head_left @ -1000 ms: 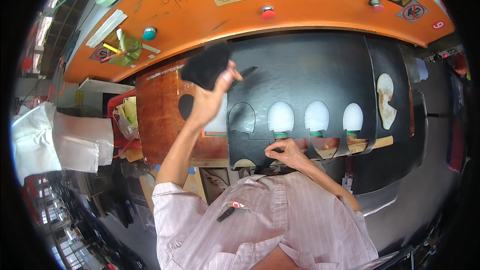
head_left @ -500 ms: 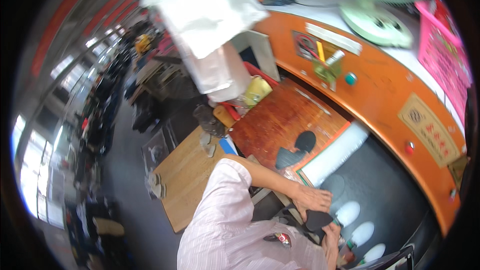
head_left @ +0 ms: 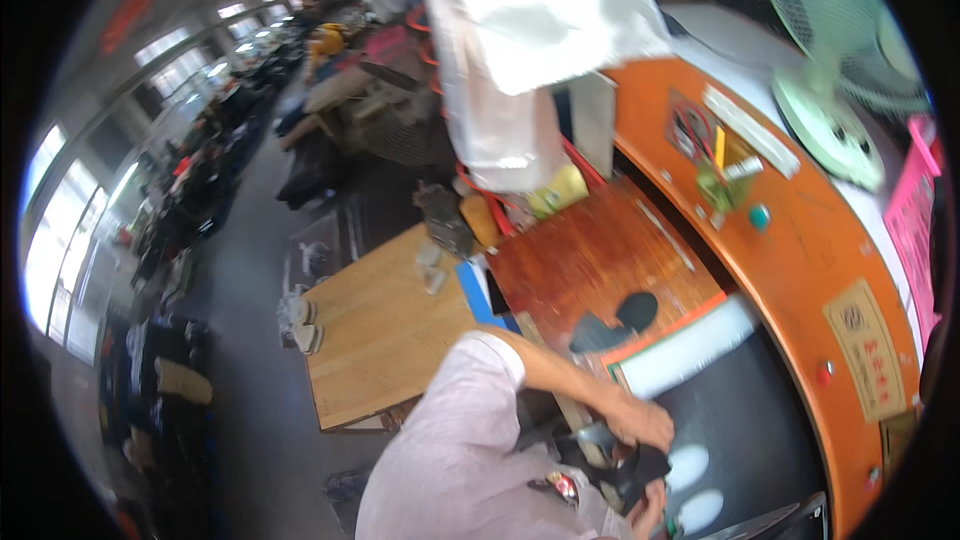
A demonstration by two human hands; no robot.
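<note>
Gripping a black piece (head_left: pixel 640 468), orientation unclear, left hand (head_left: pixel 640 420).

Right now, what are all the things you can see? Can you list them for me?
Black piece: one, black, held between both hands at the bottom.
Machine: one, orange, curving down the right side.
Black bed: one, black, inside the orange curve, with white ovals near the hands.
Board: one, reddish wood, centre, with two dark cut-outs on it.
Table: one, pale wood, left of the board.
Fan: one, pale green, top right.
Sheet: one, white, hanging at the top.
Basket: one, pink, right edge.
Left hand: on top of the black piece.
Right hand: under the black piece, mostly hidden.
</note>
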